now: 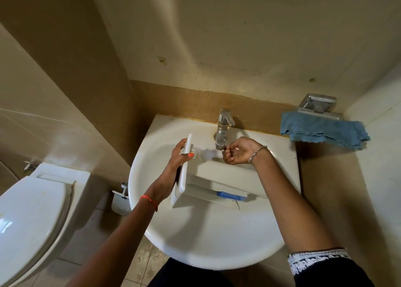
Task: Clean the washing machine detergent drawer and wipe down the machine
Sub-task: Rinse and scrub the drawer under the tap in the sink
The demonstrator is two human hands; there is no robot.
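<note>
**Drawer over the basin, held by its front panel**

I see the detergent drawer (217, 178) held over the washbasin (195, 243), its long body lying across the bowl and its far end near the tap (222, 130). The left hand (173, 163) grips the flat front panel, thumb hooked over one face and fingers behind the other. The right hand (235, 151) sits palm up just under the spout with its fingers curled in; I cannot tell whether it pinches anything or only cups water.

I judge the drawer to be light, rigid moulded plastic. It should stay stiff under a scrub, but will be slick once wet and soapy. The front panel is the sound place to hold. The thin compartment walls and the blue insert (231, 195) look easier to snap or dislodge, so I would not squeeze there. A second hand under the body would stop it twisting out of the grip.

The spout hangs low over the drawer's far end, so lifting or turning the drawer risks a knock. A blue cloth (323, 130) hangs from the chrome holder (318, 104) to the right, within reach. The toilet (32, 210) stands well apart on the left.
</note>
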